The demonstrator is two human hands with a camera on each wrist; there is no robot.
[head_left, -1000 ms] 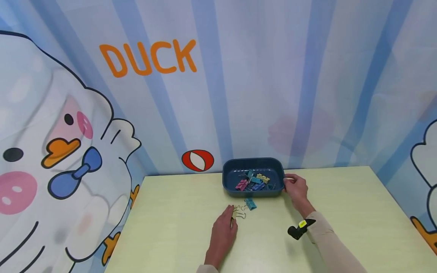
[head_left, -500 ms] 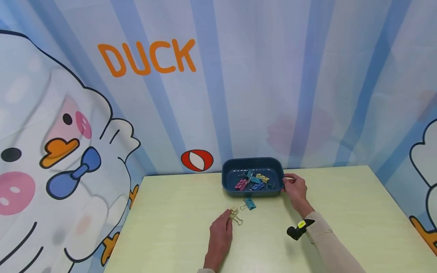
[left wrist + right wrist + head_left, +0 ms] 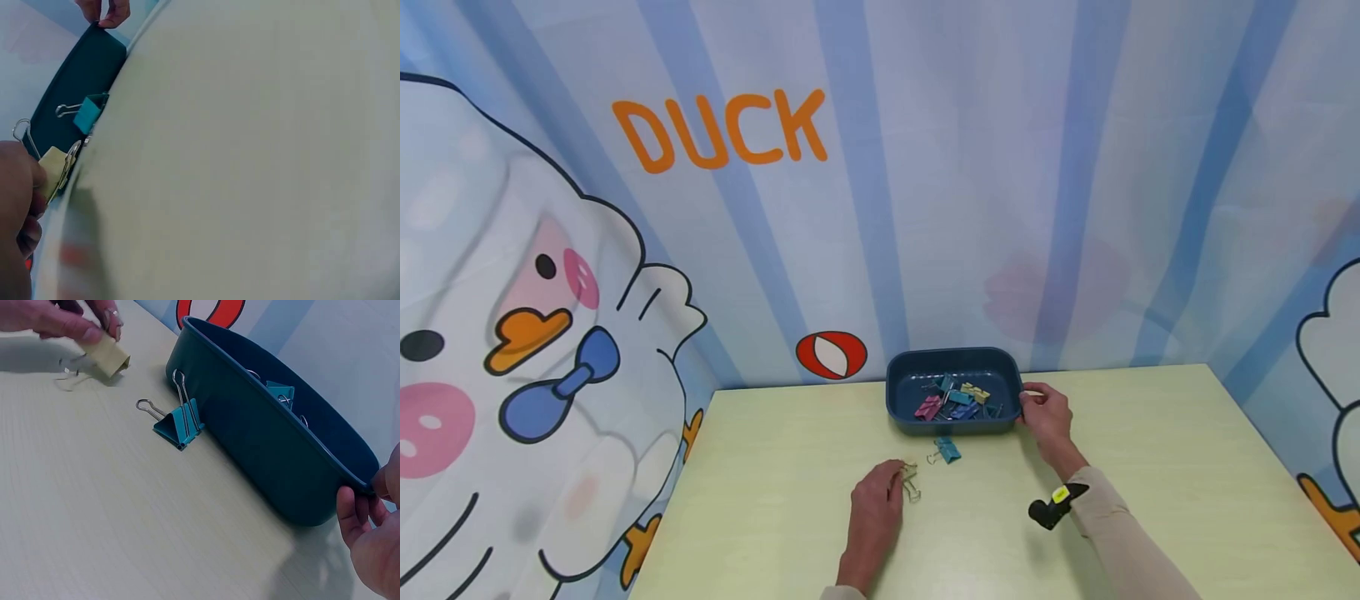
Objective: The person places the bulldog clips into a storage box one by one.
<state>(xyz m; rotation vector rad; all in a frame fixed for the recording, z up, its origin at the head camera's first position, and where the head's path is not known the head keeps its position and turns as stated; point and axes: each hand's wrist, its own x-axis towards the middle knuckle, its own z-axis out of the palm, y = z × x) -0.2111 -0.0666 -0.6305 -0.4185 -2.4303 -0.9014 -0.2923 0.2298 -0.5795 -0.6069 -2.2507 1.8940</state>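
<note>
My left hand [image 3: 876, 510] pinches a yellow binder clip [image 3: 107, 357] between thumb and fingers, close over the table in front of the tray. In the left wrist view the clip [image 3: 55, 167] shows its metal loops sticking out. My right hand [image 3: 1048, 417] grips the right end of the dark blue tray [image 3: 895, 410], with thumb and fingers at its rim. A teal binder clip [image 3: 948, 450] lies on the table right by the tray's front wall. Inside the tray are several binder clips, among them a pink one [image 3: 928, 407] and a yellow one [image 3: 976, 392].
The pale wooden table [image 3: 760, 492] ends at the back against a hanging cloth [image 3: 955, 167] printed with blue stripes and cartoon ducks. A black wrist strap mount [image 3: 1049, 508] sticks out beside my right sleeve [image 3: 1120, 525].
My left hand has drawn the yellow binder clip a little toward me and to the left, and the clip has turned in its fingers. My right hand stays at the tray.
</note>
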